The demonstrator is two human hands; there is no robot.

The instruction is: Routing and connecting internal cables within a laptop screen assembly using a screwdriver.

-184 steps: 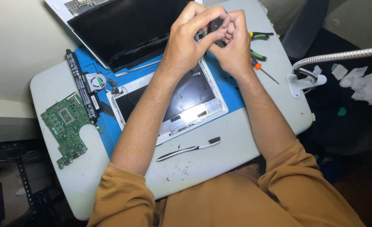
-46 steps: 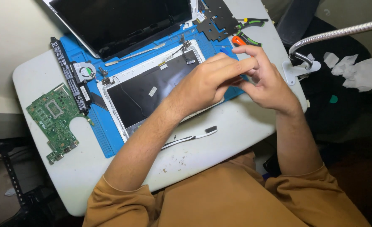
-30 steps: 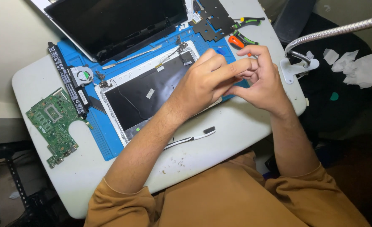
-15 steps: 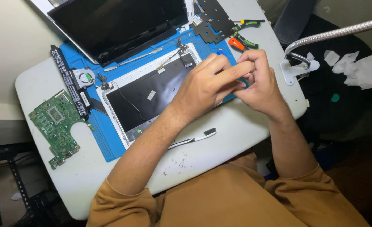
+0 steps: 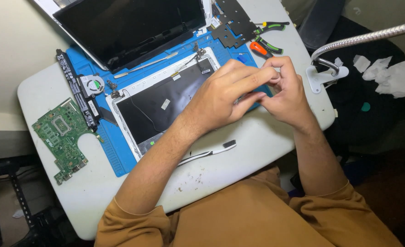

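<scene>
My left hand [image 5: 223, 93] and my right hand [image 5: 287, 93] meet fingertip to fingertip over the right edge of an open laptop lid shell [image 5: 161, 107], which lies on a blue work mat [image 5: 120, 158]. The left fingers stretch toward the right hand, whose fingers are curled. Whatever is pinched between them is hidden. Just beyond the hands lie an orange-handled tool [image 5: 258, 49] and green-handled pliers [image 5: 270, 27].
On the white table [image 5: 239, 158]: a dark screen panel [image 5: 129, 27] at the back, a black metal plate [image 5: 232, 23], a green circuit board [image 5: 61, 132], a long black battery [image 5: 77, 91], a small fan [image 5: 93, 85], a white brush-like tool [image 5: 209, 152]. A gooseneck lamp [image 5: 362, 39] clamps at the right edge.
My hands have dropped from chest height to the lid shell's right edge and stay pressed together there. Over the last second they barely shift.
</scene>
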